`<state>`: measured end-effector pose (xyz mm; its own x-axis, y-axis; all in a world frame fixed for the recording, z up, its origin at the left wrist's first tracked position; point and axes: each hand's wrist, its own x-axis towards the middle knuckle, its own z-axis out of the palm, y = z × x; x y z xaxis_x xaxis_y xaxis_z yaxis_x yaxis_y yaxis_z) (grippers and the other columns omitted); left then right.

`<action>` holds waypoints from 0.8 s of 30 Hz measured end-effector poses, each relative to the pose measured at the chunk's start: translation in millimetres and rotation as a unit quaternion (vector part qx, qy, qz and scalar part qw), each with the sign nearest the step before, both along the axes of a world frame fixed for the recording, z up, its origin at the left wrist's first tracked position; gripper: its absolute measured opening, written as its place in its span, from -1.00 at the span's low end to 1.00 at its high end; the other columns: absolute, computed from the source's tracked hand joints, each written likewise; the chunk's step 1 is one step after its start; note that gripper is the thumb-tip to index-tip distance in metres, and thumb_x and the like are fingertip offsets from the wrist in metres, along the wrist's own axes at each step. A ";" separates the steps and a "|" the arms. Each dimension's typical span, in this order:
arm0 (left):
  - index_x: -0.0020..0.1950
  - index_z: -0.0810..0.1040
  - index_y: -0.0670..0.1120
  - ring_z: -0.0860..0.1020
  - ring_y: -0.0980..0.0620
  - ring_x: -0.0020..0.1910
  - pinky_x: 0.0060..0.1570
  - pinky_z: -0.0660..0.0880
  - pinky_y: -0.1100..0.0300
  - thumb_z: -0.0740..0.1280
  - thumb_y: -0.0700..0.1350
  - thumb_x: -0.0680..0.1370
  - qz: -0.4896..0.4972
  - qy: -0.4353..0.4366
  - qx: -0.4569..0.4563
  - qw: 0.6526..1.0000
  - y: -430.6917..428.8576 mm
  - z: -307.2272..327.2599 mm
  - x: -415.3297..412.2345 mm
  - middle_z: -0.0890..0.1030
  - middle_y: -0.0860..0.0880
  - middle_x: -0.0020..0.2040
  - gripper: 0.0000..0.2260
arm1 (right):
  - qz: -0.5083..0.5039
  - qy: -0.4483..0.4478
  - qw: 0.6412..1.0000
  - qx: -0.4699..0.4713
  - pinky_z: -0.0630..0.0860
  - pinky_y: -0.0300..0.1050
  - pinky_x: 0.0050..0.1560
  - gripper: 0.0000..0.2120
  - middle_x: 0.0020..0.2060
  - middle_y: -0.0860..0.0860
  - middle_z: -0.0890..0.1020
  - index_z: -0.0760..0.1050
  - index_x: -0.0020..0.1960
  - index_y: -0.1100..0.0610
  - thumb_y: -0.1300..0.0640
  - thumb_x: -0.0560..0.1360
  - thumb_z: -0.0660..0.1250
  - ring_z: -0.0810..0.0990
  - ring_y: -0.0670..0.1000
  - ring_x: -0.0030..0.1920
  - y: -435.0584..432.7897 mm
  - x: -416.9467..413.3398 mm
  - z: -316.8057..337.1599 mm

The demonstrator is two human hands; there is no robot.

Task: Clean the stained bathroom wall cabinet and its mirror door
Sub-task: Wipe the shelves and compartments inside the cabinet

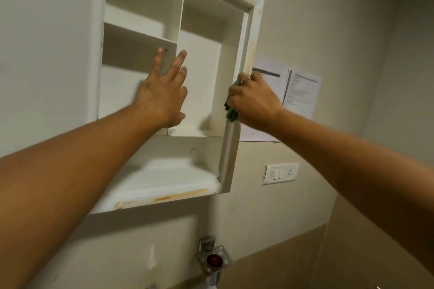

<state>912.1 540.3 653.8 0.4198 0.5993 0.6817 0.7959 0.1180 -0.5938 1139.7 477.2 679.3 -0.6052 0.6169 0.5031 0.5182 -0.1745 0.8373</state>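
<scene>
- The white cabinet (pixel 212 30) is hanging on the wall, up above the person; it is standing open, and its shelves are looking bare.
- The left hand (pixel 162 94) is reaching up to the middle divider (pixel 179 19) of the cabinet; its fingers (pixel 176 63) are spreading out flat and wide; it is not holding anything.
- The right hand (pixel 252 98) is pressing on the right side frame (pixel 252 37) of the cabinet; its fingers are curling tight around a green cloth (pixel 231 116); only a bit of the cloth is peeking out under the hand.
- Yellow-brown stains are showing on the right frame above the hand, along the top edge, and on the bottom front edge (pixel 164 198).
- Two paper sheets (pixel 303 88) are sticking on the wall just beside the cabinet; a white switch plate (pixel 280 173) is sitting lower down.
</scene>
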 end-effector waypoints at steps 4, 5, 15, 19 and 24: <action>0.50 0.43 0.04 -0.38 -0.32 0.58 0.45 -0.19 -0.50 0.12 0.41 0.55 0.007 -0.002 0.010 1.000 1.2 -6.7 1.8 0.02 -0.17 0.68 -0.34 | -0.027 0.075 0.997 0.003 0.38 0.10 0.17 -0.71 0.07 0.06 0.61 0.61 0.14 0.09 -0.08 0.56 0.37 0.46 0.18 0.24 5.1 -16.1 -50.1; 0.50 0.43 0.04 -0.38 -0.32 0.58 0.45 -0.19 -0.50 0.11 0.41 0.55 0.010 -0.004 0.008 1.000 0.2 -8.3 1.4 0.01 -0.17 0.68 -0.35 | -0.025 0.086 0.996 -0.028 0.38 0.11 0.20 -0.67 0.11 0.08 0.60 0.59 0.18 0.10 -0.11 0.56 0.36 0.44 0.19 0.26 5.0 -14.7 -75.5; 0.48 0.45 0.06 -0.41 -0.28 0.58 0.46 -0.21 -0.48 0.05 0.39 0.60 -0.006 -0.003 -0.043 0.999 -13.9 -33.7 -2.9 0.00 -0.15 0.68 -0.38 | 0.011 -0.006 0.984 -0.177 0.39 0.08 0.05 -0.79 0.04 0.02 0.62 0.64 0.14 0.00 -0.03 0.58 0.34 0.48 0.15 0.13 -7.1 3.6 -127.6; 0.49 0.44 0.05 -0.42 -0.28 0.58 0.47 -0.20 -0.47 0.01 0.35 0.63 -0.015 -0.011 -0.043 0.999 -13.3 -35.1 -3.2 -0.02 -0.16 0.68 -0.42 | -0.008 0.061 0.987 -0.149 0.39 0.10 0.14 -0.75 0.06 0.07 0.59 0.61 0.16 0.08 -0.04 0.58 0.35 0.46 0.16 0.14 -3.7 -7.0 -148.9; 0.52 0.42 0.07 -0.39 -0.31 0.58 0.47 -0.18 -0.47 0.01 0.34 0.63 -0.010 0.007 -0.038 0.999 -12.8 -39.5 -6.9 -0.03 -0.15 0.69 -0.43 | 0.021 0.125 0.966 -0.227 0.44 0.06 0.14 -0.71 0.10 0.05 0.60 0.57 0.28 0.04 -0.01 0.60 0.32 0.49 0.13 0.16 -8.4 -2.6 -173.8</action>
<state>905.2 527.4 614.3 0.4410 0.6412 0.6281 0.7891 0.0565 -0.6117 1137.0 468.8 505.5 -0.5292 0.7857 0.3204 0.7125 0.2064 0.6706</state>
